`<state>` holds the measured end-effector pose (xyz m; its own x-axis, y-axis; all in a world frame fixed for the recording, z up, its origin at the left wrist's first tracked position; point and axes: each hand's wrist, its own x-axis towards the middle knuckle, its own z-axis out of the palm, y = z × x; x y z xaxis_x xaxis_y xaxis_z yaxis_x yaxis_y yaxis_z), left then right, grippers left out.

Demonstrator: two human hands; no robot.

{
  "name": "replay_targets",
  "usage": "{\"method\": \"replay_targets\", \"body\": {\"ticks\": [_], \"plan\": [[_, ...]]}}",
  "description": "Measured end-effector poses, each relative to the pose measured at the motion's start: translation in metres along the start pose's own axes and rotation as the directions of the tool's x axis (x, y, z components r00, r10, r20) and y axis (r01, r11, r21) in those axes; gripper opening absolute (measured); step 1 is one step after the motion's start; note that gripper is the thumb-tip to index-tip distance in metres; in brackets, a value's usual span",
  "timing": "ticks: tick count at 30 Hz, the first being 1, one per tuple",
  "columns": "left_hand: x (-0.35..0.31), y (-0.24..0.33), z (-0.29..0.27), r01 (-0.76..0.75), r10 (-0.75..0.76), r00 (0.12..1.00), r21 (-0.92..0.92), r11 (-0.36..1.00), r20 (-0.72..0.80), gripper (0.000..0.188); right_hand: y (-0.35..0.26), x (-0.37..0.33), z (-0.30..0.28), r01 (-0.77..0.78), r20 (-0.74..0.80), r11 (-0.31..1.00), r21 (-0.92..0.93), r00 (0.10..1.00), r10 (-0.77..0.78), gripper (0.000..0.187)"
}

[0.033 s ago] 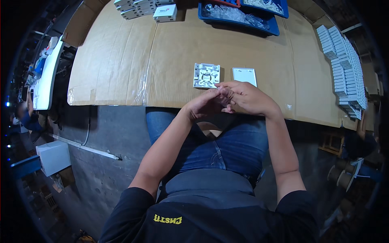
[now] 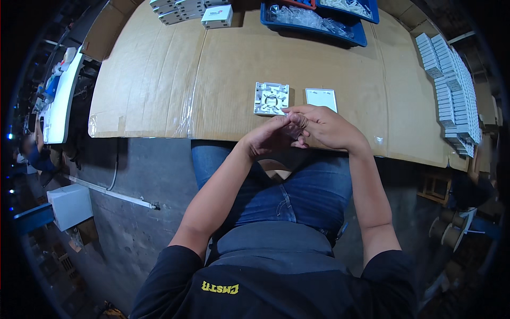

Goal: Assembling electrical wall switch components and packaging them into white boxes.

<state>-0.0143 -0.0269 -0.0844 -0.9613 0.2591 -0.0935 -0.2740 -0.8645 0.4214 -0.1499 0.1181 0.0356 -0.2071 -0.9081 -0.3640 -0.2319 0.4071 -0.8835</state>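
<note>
My left hand (image 2: 265,139) and my right hand (image 2: 326,127) meet at the front edge of the cardboard-covered table (image 2: 159,80). Their fingertips pinch a small pale part (image 2: 294,128) that the fingers mostly hide. Just beyond the fingers lies a white square base plate (image 2: 271,99) with ribs inside, facing up. A flat white cover (image 2: 321,98) lies to its right, touching neither hand.
A blue tray (image 2: 313,25) with clear bags stands at the back. White boxes (image 2: 217,16) sit at the back left. Several stacks of white plates (image 2: 451,90) line the right edge. Another person (image 2: 32,149) is at the far left, beside a white table.
</note>
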Motion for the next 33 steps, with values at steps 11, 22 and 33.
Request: {"method": "replay_targets", "body": {"ticks": [11,22,33], "plan": [[0.006,0.004,0.008,0.055,-0.053,0.996,0.024,0.998,-0.071,0.050,-0.003,0.003,-0.023,0.033,0.089,0.999,0.014,0.995,-0.034,0.039],[0.008,0.006,0.013,0.075,-0.074,0.997,0.046,0.996,-0.023,0.068,0.056,0.072,-0.222,-0.003,-0.476,0.977,-0.215,0.874,-0.102,0.023],[0.010,0.008,0.013,0.126,-0.125,0.992,-0.006,0.992,0.020,0.066,0.072,0.126,-0.389,-0.632,-0.657,0.281,-0.722,0.501,-0.563,0.017]]}}
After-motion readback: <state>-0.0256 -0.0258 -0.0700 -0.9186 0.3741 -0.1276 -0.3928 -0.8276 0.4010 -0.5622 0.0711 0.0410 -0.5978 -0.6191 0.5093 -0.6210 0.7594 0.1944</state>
